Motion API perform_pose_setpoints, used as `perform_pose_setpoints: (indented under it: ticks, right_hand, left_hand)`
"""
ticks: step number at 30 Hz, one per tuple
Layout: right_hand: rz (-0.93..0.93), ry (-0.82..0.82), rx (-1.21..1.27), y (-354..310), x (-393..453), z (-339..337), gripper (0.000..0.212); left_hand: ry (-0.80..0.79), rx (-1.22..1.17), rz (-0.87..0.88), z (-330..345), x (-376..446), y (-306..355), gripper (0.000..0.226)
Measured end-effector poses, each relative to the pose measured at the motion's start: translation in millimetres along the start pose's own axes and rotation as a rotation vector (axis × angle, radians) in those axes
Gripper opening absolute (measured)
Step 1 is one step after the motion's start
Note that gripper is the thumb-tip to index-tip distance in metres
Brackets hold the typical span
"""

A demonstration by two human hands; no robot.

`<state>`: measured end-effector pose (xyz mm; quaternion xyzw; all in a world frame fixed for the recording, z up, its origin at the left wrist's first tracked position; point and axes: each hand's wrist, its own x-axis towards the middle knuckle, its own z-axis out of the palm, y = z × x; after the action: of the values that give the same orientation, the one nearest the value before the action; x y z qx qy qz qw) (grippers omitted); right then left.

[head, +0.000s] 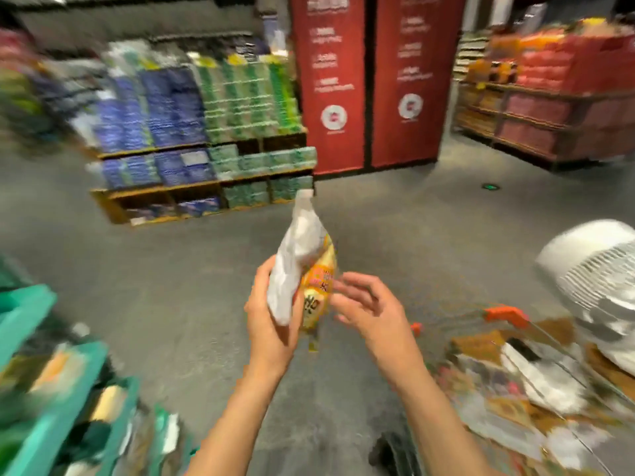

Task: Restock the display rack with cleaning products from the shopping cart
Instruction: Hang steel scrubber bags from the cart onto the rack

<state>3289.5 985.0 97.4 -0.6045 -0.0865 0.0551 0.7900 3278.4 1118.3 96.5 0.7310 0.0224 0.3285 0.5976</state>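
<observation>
Pouch [302,269] gripped upright in left hand [271,317]; right hand [367,304] open beside it.

I see a white pouch [295,269] with a yellow and orange front bearing dark print I cannot read. The floor [171,286] is plain grey. The display rack [31,324] at my lower left is teal green. The shopping cart [505,314] has orange-red plastic corners, and a white ribbed fan [594,280] sits beside it. Two dark red panels [367,80] carry white lettering and round white emblems. The wooden shelves [202,187] hold blue and green packs; the far right shelves [549,97] hold red, pink and orange ones.
</observation>
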Motion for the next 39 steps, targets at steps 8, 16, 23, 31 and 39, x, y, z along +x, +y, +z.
perform_pose_setpoints:
  ticks: [8, 16, 23, 31, 39]
  right_hand:
    - [0.418, -0.470, 0.124, 54, 49, 153, 0.027]
    - [0.480, -1.016, 0.197, 80, 62, 283, 0.099]
    - [0.249, -1.409, 0.010, 84, 37, 376, 0.052]
    - [0.066, -1.582, -0.089, 119, 2, 453, 0.048]
    - [0.054, -1.583, -0.153, 144, -9, 508, 0.042]
  left_hand:
    - [0.517, -0.580, -0.310, -165, 35, -13, 0.016]
    - [0.945, -0.375, -0.149, -284, -24, 5, 0.055]
    - [1.263, 0.370, -0.339, -344, -105, 23, 0.052]
    - [1.513, 0.680, -0.513, -384, -138, 12, 0.010]
    - [1.655, 0.707, -0.535, -425, -132, 10, 0.016]
